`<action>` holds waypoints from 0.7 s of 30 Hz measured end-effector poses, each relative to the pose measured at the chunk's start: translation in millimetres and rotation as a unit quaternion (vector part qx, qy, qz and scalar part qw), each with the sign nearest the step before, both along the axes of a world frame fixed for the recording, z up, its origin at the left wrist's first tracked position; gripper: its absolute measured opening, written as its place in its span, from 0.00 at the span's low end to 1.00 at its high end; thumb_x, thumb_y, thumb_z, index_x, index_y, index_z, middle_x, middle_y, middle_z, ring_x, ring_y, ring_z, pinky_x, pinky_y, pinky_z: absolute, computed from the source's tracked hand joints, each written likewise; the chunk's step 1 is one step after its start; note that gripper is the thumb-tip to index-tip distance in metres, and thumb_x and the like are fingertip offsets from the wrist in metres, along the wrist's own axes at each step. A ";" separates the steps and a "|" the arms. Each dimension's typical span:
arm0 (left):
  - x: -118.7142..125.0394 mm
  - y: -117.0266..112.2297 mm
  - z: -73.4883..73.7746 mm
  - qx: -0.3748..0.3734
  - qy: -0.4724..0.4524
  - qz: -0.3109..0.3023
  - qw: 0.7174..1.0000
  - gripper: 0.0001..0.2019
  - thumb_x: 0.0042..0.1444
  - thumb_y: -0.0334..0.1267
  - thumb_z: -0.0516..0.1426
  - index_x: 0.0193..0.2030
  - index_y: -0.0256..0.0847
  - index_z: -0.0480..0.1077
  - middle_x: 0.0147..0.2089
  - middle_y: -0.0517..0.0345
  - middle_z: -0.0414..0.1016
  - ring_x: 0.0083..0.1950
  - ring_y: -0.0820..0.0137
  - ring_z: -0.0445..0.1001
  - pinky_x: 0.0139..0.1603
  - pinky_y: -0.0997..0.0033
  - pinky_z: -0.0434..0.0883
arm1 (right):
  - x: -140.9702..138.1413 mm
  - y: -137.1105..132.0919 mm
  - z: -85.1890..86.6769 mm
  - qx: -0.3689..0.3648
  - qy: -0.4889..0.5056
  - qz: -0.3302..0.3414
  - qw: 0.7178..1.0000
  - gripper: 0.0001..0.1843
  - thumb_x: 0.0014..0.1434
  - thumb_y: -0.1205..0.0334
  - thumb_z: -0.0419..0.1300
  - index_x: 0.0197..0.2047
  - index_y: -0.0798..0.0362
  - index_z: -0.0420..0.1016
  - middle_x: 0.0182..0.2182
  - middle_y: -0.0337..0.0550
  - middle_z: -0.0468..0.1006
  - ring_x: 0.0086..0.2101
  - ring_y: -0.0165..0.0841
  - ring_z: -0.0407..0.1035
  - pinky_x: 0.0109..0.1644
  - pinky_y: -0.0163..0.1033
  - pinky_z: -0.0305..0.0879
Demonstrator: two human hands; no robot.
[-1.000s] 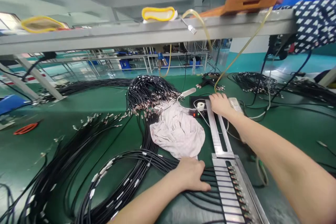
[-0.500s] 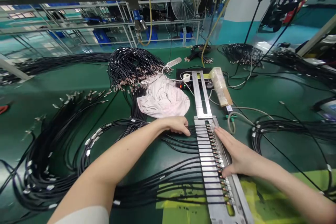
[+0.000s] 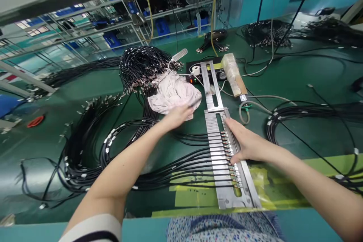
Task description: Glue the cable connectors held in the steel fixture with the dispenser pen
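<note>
A slotted metal fixture (image 3: 225,151) lies lengthwise before me, with black cables (image 3: 193,155) seated side by side in its slots and their metal connectors along the right. At its upper end, several slots hold no cable. My right hand (image 3: 244,141) rests along the fixture's right edge, fingers stretched out and thumb spread low beside the connectors. My left hand (image 3: 178,116), smeared by motion, is closed in front of a crumpled pale cloth (image 3: 172,92). A dark blurred bunch, apparently black cables, sticks out past its fingertips toward the fixture.
Looped cable bundles (image 3: 76,151) spread over the left of the green table, with a large pile (image 3: 144,66) behind. Another coil (image 3: 283,117) lies right. A black box (image 3: 193,69) with lights and a tape-wrapped block (image 3: 232,73) sit beyond the fixture.
My left hand has moved up and left, away from the fixture, and the cables in the upper slots have come out. My right hand stays on the fixture's edge. The view has tilted.
</note>
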State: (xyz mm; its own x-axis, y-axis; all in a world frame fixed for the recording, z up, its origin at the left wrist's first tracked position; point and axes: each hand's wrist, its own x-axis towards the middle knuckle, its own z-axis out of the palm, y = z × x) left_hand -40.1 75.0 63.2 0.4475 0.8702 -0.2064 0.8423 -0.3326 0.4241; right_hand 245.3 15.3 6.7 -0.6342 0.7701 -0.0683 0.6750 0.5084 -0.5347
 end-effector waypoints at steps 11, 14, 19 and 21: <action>26.7 -55.0 -9.2 -0.054 0.211 -0.126 0.968 0.25 0.47 0.59 0.58 0.40 0.37 0.68 0.42 0.49 0.73 0.44 0.58 0.72 0.40 0.66 0.68 | -3.9 2.7 1.5 -0.002 -0.025 -0.007 1.000 0.73 0.33 0.39 0.69 0.68 0.61 0.27 0.67 0.62 0.37 0.65 0.50 0.34 0.67 0.53 0.43; 36.5 -52.1 -6.7 -0.083 0.225 -0.138 0.961 0.17 0.44 0.52 0.61 0.30 0.38 0.69 0.34 0.50 0.74 0.40 0.57 0.73 0.37 0.67 0.69 | -6.7 2.5 6.4 -0.012 -0.035 -0.016 0.999 0.73 0.32 0.41 0.70 0.68 0.62 0.30 0.67 0.62 0.38 0.65 0.49 0.34 0.67 0.52 0.43; 41.4 -72.6 -13.8 -0.032 0.210 -0.083 0.974 0.09 0.46 0.35 0.56 0.34 0.34 0.69 0.42 0.41 0.73 0.50 0.50 0.68 0.47 0.57 0.66 | -9.5 1.4 11.2 -0.020 -0.051 -0.028 0.998 0.71 0.32 0.47 0.70 0.68 0.62 0.32 0.67 0.60 0.39 0.65 0.47 0.34 0.67 0.50 0.42; 39.1 -75.3 -13.8 -0.045 0.190 -0.064 0.979 0.07 0.48 0.33 0.54 0.34 0.36 0.68 0.40 0.44 0.73 0.47 0.55 0.71 0.45 0.59 0.67 | -9.5 1.5 11.0 -0.014 -0.049 -0.027 0.998 0.70 0.34 0.47 0.70 0.68 0.61 0.31 0.67 0.60 0.39 0.65 0.47 0.34 0.67 0.51 0.43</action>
State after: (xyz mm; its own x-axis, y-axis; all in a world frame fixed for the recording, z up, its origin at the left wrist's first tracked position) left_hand -1.0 -0.3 49.4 0.4273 0.7829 -0.4521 0.8991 -0.4206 0.1214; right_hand 235.8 16.8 17.7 -0.5813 0.7998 -0.1497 0.7503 0.4556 -0.4791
